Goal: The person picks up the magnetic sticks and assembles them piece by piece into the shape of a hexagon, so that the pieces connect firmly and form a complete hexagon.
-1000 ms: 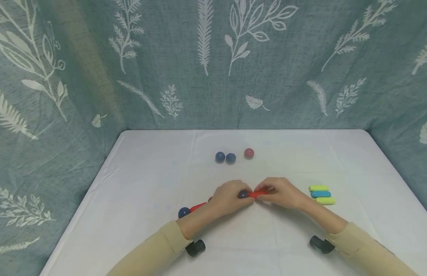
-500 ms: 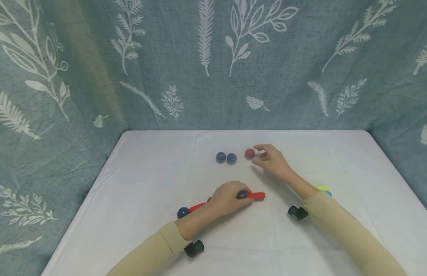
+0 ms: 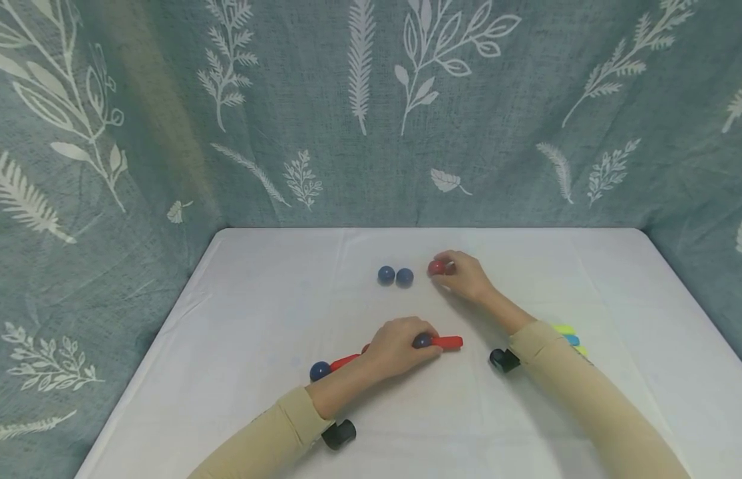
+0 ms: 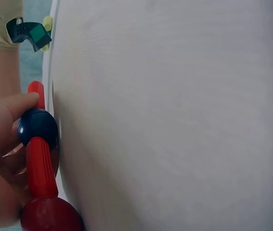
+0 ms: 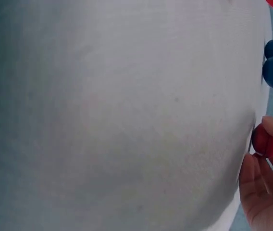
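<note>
My left hand (image 3: 400, 342) grips a chain of red rods and balls near the middle of the table. Its thumb and fingers are around the dark blue ball (image 4: 39, 128). A red rod (image 3: 447, 342) sticks out to the right of that ball. Toward the wrist, another red rod (image 4: 41, 168) leads to a dark red ball (image 4: 51, 215). The chain's left end is a blue ball (image 3: 320, 371), partly behind my forearm. Farther back, my right hand (image 3: 463, 276) pinches a loose red ball (image 5: 266, 140) between thumb and fingers, close over the tablecloth.
Two loose blue balls, a left one (image 3: 386, 275) and a right one (image 3: 404, 277), sit left of the right hand. Yellow-green rods (image 3: 565, 329) and a blue rod (image 3: 571, 339) lie partly behind the right sleeve. A patterned curtain (image 3: 323, 113) hangs behind the white table (image 3: 275, 286).
My right hand has let go of the red rod at the chain's right end, moved back across the table and taken hold of the loose red ball. The left hand stays on the chain.
</note>
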The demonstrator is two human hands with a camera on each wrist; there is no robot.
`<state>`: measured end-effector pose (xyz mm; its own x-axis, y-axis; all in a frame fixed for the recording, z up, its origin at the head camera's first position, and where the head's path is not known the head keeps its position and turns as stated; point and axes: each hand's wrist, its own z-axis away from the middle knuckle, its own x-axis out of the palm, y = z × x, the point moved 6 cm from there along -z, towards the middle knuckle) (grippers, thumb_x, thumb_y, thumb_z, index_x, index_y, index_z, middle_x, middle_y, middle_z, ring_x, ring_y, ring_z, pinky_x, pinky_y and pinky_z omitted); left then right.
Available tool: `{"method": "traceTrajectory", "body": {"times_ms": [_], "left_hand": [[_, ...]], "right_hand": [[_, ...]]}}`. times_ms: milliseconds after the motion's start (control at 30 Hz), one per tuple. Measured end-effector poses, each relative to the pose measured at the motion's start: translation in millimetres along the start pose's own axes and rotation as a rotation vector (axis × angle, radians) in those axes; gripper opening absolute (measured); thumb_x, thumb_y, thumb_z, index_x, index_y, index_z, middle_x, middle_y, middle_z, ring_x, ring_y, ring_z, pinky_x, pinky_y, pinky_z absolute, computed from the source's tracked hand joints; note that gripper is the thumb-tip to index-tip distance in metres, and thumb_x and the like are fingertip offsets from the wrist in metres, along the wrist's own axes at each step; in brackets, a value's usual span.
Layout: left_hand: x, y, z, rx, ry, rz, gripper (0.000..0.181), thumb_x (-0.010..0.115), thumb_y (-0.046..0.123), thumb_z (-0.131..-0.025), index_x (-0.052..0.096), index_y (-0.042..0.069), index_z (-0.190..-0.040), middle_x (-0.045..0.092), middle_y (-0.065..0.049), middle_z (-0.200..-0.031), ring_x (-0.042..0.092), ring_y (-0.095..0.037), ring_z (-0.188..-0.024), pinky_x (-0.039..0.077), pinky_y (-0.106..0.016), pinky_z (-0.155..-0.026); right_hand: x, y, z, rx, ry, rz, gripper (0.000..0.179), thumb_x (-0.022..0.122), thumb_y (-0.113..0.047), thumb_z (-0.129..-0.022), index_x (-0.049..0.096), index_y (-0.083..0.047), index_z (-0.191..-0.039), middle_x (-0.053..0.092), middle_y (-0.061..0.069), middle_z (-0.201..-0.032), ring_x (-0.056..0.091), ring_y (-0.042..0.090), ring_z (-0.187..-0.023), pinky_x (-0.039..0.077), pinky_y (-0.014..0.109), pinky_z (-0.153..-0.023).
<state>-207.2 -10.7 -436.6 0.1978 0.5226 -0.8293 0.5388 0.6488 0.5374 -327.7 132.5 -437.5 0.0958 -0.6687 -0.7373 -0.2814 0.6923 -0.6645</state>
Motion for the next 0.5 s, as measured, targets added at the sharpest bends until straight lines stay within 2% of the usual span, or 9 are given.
{"method": "traceTrajectory", "body": {"times_ms": [100, 267, 500], "left_hand": [[1.2, 0.9, -0.2, 0.009, 0.000, -0.001, 0.021, 0.076, 0.029, -0.086, 0.073, 0.016, -0.102, 0.069, 0.005, -0.092, 0.060, -0.009, -0.083, 0.048, -0.023, -0.078], [0.9, -0.6, 0.0, -0.021, -0.010, 0.021, 0.021, 0.075, 0.029, -0.087, 0.073, 0.016, -0.103, 0.069, 0.007, -0.092, 0.059, -0.008, -0.082, 0.048, -0.023, -0.078], [-1.9, -7.2, 5.6, -0.068, -0.036, 0.043, 0.022, 0.074, 0.029, -0.087, 0.072, 0.016, -0.105, 0.068, 0.007, -0.092, 0.058, -0.008, -0.083, 0.049, -0.025, -0.079]], "right_hand": [[-0.9, 1.4, 1.7, 0.017, -0.010, 0.003, 0.042, 0.072, -0.012, -0.087, 0.060, 0.000, -0.125, 0.063, 0.020, -0.116, 0.060, 0.035, -0.106, 0.050, 0.045, -0.088], [-4.8, 1.8, 10.9, 0.016, -0.033, -0.009, 0.041, 0.074, -0.014, -0.085, 0.062, -0.001, -0.122, 0.065, 0.017, -0.113, 0.062, 0.032, -0.102, 0.052, 0.043, -0.084], [-9.0, -0.5, 46.2, 0.014, -0.131, -0.054, 0.040, 0.076, -0.012, -0.083, 0.064, -0.004, -0.120, 0.065, 0.013, -0.113, 0.063, 0.030, -0.102, 0.055, 0.037, -0.077]]}}
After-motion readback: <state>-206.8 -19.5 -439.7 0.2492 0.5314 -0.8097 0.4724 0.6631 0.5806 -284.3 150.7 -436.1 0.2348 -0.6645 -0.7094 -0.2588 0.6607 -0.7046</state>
